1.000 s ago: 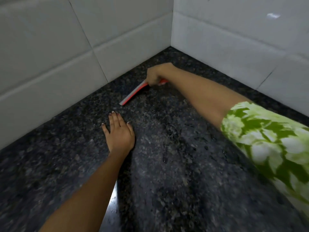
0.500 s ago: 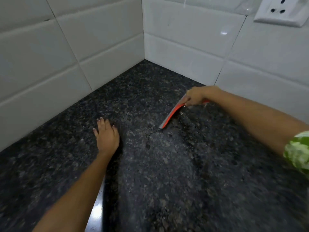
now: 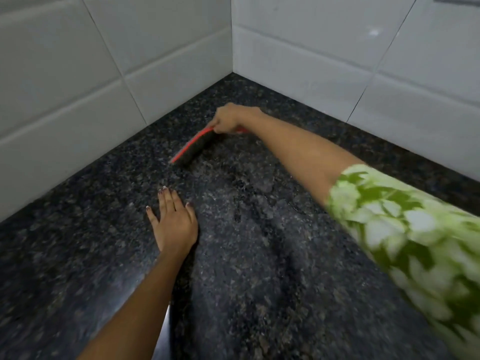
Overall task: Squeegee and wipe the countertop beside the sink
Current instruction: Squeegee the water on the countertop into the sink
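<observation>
A dark speckled granite countertop (image 3: 259, 255) fills the lower view and runs into a tiled corner. My right hand (image 3: 230, 119) is closed around the handle of a red squeegee (image 3: 192, 146), whose blade rests on the stone near the corner and points down-left. My left hand (image 3: 174, 222) lies flat on the counter with fingers spread, nearer to me and a short way below the blade's tip. A wet sheen shows on the stone between the two hands. My right sleeve (image 3: 405, 242) is green and white.
White tiled walls (image 3: 104, 87) meet at a corner (image 3: 232, 48) just beyond the squeegee and bound the counter on the left and at the back. A bright strip (image 3: 166, 331) shows under my left forearm.
My right hand has carried the squeegee back to the left, towards the corner. My left hand has stayed flat on the counter. The view has shifted, and the wall socket is out of sight.
</observation>
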